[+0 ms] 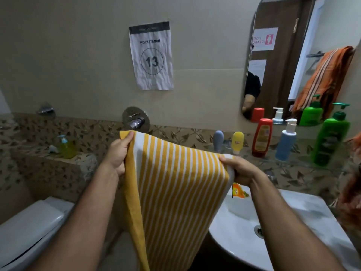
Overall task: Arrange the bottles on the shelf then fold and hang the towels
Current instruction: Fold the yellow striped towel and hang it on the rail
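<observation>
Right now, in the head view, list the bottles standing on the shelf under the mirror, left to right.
grey tube → yellow tube → red bottle → blue pump bottle → green pump bottle

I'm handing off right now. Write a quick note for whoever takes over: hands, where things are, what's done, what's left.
Left hand and right hand each pinch a top corner of the yellow striped towel, held spread over the sink.
Bottles stand in a row on the shelf under the mirror: looks done.
Left: fold and hang this towel. An orange towel sits at the right edge.
</observation>
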The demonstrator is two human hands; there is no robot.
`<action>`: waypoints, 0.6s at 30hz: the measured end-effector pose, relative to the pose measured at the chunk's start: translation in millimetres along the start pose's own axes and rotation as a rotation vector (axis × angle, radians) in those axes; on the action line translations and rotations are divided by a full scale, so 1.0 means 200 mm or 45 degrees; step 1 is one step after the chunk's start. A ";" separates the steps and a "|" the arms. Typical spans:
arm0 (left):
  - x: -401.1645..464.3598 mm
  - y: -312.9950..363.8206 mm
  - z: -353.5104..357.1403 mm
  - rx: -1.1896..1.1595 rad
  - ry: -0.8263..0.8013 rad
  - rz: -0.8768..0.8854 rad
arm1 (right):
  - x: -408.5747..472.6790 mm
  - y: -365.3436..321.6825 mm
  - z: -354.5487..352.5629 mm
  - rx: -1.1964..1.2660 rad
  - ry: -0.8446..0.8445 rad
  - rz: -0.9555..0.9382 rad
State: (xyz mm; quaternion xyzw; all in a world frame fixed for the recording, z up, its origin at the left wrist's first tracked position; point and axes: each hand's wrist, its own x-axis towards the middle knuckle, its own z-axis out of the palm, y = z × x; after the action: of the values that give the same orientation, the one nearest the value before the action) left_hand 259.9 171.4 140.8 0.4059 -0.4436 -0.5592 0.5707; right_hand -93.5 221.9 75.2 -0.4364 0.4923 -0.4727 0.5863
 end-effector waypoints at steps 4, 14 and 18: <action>0.00 0.01 -0.11 -0.006 0.043 0.007 | -0.05 -0.05 -0.01 0.244 -0.063 -0.155; 0.01 -0.05 -0.24 -0.084 -0.047 -0.113 | -0.06 0.00 0.15 0.260 0.115 -0.206; -0.01 -0.25 -0.35 -0.336 -0.197 -0.218 | -0.06 -0.13 0.28 0.444 0.176 -0.290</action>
State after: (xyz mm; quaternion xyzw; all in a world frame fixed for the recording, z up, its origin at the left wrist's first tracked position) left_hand 312.5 168.9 73.8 0.3196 -0.3729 -0.6888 0.5333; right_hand -41.1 232.2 110.0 -0.3477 0.3896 -0.6427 0.5605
